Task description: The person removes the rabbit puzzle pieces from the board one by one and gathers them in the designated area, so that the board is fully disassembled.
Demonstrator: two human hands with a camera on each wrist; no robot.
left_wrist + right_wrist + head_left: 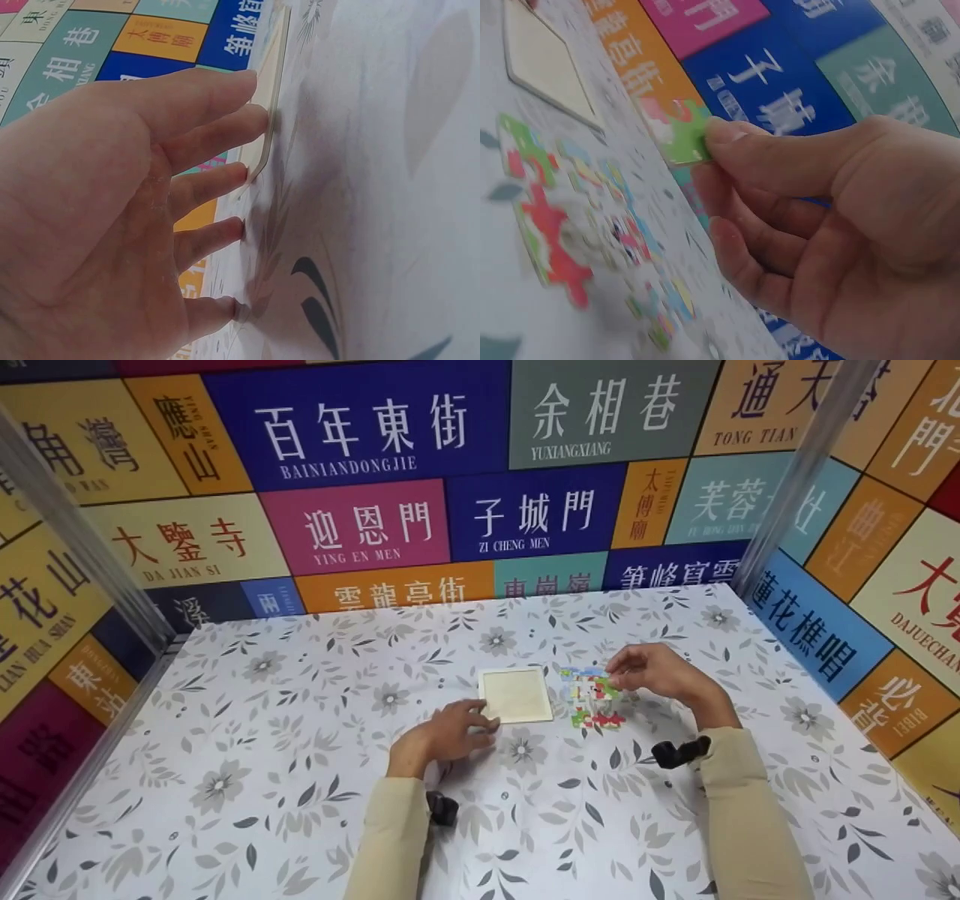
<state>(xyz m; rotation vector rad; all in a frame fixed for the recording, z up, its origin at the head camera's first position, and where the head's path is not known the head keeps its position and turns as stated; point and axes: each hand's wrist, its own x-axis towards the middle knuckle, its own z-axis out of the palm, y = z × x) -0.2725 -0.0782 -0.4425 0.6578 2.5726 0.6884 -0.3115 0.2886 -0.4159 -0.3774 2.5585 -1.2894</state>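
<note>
A square cream puzzle frame (pixel 516 695) with a raised rim lies flat on the table. My left hand (pixel 454 730) rests at its near left corner; the left wrist view shows the fingers (pixel 217 176) spread and fairly straight, some touching the frame's edge. Between thumb and fingertips my right hand (pixel 802 217) pinches a green, pink and red puzzle piece (pixel 676 131), raised above the table. Below it lie several colourful puzzle pieces (pixel 600 721), loosely grouped just right of the frame. In the head view my right hand (pixel 652 671) hovers at the group's right side.
A white cloth with grey flowers and leaves covers the table (pixel 300 780). Colourful panels with street names (pixel 360 427) stand behind it and at both sides. Metal posts (pixel 795 472) rise at the back corners. Each wrist wears a black camera strap (pixel 442 808).
</note>
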